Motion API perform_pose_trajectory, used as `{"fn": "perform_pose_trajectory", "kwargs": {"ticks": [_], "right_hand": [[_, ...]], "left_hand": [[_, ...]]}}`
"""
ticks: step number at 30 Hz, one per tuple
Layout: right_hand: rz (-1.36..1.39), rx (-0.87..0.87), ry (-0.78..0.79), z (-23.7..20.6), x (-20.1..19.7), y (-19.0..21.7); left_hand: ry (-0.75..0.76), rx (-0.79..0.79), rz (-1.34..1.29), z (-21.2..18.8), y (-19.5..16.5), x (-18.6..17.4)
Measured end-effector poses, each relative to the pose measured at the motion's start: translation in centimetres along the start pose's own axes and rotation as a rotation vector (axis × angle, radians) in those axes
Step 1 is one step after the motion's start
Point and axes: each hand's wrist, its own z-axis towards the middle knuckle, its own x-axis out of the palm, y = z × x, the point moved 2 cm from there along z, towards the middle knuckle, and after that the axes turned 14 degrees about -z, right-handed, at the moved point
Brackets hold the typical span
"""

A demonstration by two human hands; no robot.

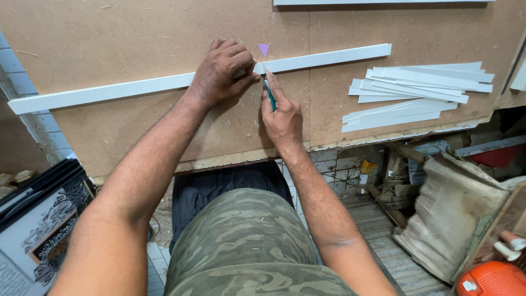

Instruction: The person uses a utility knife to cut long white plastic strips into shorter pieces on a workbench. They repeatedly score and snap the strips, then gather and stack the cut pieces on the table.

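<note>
Left hand (222, 71) presses flat on the long white strip (329, 57), which lies across the board (137, 38). Right hand (282, 112), at its 4 o'clock, pinches a teal cutter (269, 94). Judgement: keep strip pinned, blade steady, fingers clear.

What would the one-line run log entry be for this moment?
left hand: pressing long white strip on fibreboard table | right hand: holding teal knife at strip edge | nearby: pile of cut white strips
</note>
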Motion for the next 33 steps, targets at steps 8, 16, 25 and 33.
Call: {"fn": "perform_pose_trajectory", "kwargs": {"ticks": [8, 16, 25, 33], "right_hand": [[-0.015, -0.018, -0.014, -1.1, -0.3, 0.2], [-0.006, 0.007, 0.032, -2.6, -1.1, 0.5], [0.108, 0.079, -0.067, -0.3, -0.8, -0.2], [0.092, -0.011, -0.073, -0.3, -0.8, 0.3]], "left_hand": [[0.009, -0.003, 0.002, -0.1, 0.1, 0.0], [0.013, -0.034, -0.006, -0.1, 0.0, -0.2], [0.002, -0.026, 0.021, 0.2, -0.1, -0.1], [-0.006, -0.013, 0.020, 0.2, -0.2, -0.2]]}}
